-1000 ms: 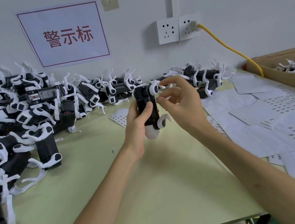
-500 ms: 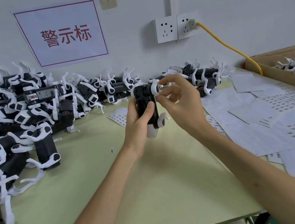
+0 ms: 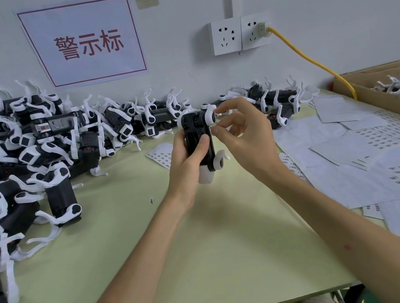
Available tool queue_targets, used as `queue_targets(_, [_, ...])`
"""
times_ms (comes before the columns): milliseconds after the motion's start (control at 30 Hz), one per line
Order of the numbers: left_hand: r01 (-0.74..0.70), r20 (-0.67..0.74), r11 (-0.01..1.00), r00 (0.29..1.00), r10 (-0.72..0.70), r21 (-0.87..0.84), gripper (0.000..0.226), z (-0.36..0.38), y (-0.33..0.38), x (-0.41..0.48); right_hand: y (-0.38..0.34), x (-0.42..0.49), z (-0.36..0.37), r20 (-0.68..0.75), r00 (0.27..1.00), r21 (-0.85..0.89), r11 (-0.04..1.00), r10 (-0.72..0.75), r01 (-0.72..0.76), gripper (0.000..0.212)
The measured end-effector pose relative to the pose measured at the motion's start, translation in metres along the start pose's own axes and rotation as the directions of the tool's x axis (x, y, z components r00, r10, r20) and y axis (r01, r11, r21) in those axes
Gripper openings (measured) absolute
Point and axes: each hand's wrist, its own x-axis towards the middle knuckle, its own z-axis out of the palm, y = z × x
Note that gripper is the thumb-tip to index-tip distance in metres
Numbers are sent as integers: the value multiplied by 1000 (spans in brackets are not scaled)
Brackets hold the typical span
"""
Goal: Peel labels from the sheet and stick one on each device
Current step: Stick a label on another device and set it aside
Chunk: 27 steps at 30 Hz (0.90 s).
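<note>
while the left hand point(image 3: 187, 161) grips one black-and-white device point(image 3: 198, 138) upright above the middle of the table point(image 3: 212, 256), the right hand point(image 3: 244, 138) has thumb and fingertip pressed together at its side; whether they pinch a label, i cannot tell. label sheets point(image 3: 382, 159) lie along the right edge.

You're at a factory labelling bench. Identical black-and-white devices point(image 3: 34, 159) are heaped along the wall. Label sheets point(image 3: 382, 162) are spread over the pale green bench point(image 3: 212, 256), and a cardboard box point(image 3: 371, 97) holds more units. There's a printed wall sign point(image 3: 86, 41) and sockets point(image 3: 239, 33).
</note>
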Motion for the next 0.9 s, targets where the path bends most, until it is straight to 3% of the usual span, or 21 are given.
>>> queue_targets(200, [6,-6,1000,1000,-6,8,21,-1,-3,1,1,0,0,-3,1000,-1,1000,9,-9,23])
queue_targets(567, [3,-8,999,1000,-3,37,21,0,-2,-1,2,0,1,-12,1000,-18,1000,22,-22,21])
queue_targets(900, [-37,-12,999,999,37,40,39,1,-3,-1,0,-3,2,-21,999,-5,999,39,-39,21])
